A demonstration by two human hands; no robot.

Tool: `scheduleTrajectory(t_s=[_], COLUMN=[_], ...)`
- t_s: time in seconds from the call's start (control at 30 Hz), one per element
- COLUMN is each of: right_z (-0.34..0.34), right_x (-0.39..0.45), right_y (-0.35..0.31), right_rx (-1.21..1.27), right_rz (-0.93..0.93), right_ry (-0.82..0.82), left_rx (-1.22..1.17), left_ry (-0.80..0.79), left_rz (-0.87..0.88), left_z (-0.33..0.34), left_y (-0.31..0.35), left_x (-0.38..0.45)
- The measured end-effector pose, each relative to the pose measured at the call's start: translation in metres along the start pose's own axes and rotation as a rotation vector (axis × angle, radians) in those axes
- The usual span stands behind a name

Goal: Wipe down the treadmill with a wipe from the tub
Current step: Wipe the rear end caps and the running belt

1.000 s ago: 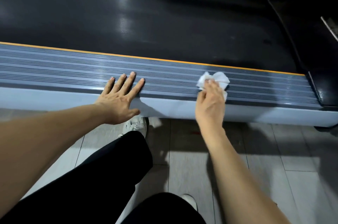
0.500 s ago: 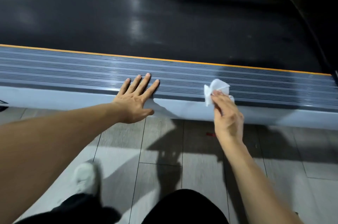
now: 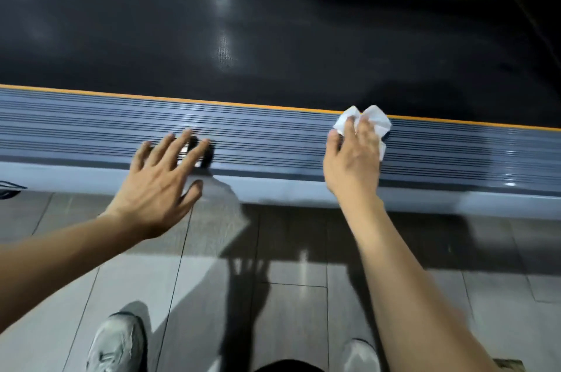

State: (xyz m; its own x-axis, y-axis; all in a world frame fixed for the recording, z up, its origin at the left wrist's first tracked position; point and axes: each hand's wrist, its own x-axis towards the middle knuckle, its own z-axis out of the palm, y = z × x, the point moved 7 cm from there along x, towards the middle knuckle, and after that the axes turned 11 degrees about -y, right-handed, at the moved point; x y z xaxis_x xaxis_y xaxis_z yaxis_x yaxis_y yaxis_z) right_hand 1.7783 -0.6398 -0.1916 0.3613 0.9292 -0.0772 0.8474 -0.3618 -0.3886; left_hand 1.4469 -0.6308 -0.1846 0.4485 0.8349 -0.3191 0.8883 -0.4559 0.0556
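Grey ribbed rail (image 3: 273,141): near side of the treadmill, its long axis running left to right across the view, just in front of both hands.
Wipe (image 3: 368,121): white, crumpled, on the rail's ribs by the orange edge strip (image 3: 212,102).
Right hand (image 3: 352,162): presses the wipe down, fingers over it; the nearer hand to the work.
Left hand (image 3: 158,186): fingers spread wide, holding nothing, over the rail's near edge; contact unclear.
Next stroke, likely: along the ribs, lengthwise.
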Motion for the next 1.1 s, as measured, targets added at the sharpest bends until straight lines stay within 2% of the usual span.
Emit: scheduleTrajectory(t_s=[0.03, 0.1, 0.17, 0.23, 0.33, 0.47, 0.57, 0.63, 0.7, 0.77, 0.83, 0.9, 0.93, 1.1], right_z=[0.009, 0.030, 0.054, 0.067, 0.059, 0.013, -0.001, 0.011, 0.040, 0.072, 0.089, 0.088, 0.080, 0.016], right_x=[0.001, -0.004, -0.018, -0.032, -0.020, -0.011, -0.014, -0.024, -0.043, -0.065, -0.073, -0.074, -0.073, -0.074], right_y=[-0.022, -0.088, -0.153, -0.189, -0.159, -0.049, -0.015, -0.052, -0.121, -0.187, -0.218, -0.210, -0.194, -0.070], right_rx=[-0.009, 0.009, 0.039, 0.012, -0.010, -0.016, -0.064, -0.083, -0.075, -0.059, -0.097, -0.128, -0.131, 0.035], right_rz=[-0.037, -0.232, -0.419, -0.512, -0.454, -0.193, 0.023, -0.011, -0.236, -0.437, -0.492, -0.556, -0.548, -0.157], right_ry=[-0.014, -0.009, -0.135, -0.236, -0.200, 0.068, 0.079, 0.076, 0.079, -0.054, -0.225, -0.269, -0.232, -0.007], left_rx=[-0.013, -0.032, -0.031, -0.054, -0.135, -0.010, -0.014, -0.046, -0.052, -0.022, 0.010, 0.030, 0.039, 0.040], left_ry=[-0.008, -0.022, -0.043, -0.055, -0.076, -0.078, -0.100, -0.134, -0.157, -0.187, -0.218, -0.276, -0.300, -0.372], left_rz=[-0.029, -0.055, -0.034, -0.006, 0.032, 0.046, 0.007, 0.060, 0.085, 0.067, 0.049, 0.035, 0.033, 0.012], left_z=[0.000, 0.001, 0.002, 0.002, 0.002, 0.010, 0.012, 0.017, 0.022, 0.026, 0.025, 0.022, 0.020, 0.018], left_y=[-0.014, -0.037, -0.051, -0.059, -0.072, -0.095, -0.120, -0.128, -0.132, -0.130, -0.127, -0.126, -0.125, -0.122], left_x=[-0.005, -0.013, -0.019, -0.023, -0.030, -0.047, -0.056, -0.058, -0.057, -0.052, -0.049, -0.050, -0.049, -0.050])
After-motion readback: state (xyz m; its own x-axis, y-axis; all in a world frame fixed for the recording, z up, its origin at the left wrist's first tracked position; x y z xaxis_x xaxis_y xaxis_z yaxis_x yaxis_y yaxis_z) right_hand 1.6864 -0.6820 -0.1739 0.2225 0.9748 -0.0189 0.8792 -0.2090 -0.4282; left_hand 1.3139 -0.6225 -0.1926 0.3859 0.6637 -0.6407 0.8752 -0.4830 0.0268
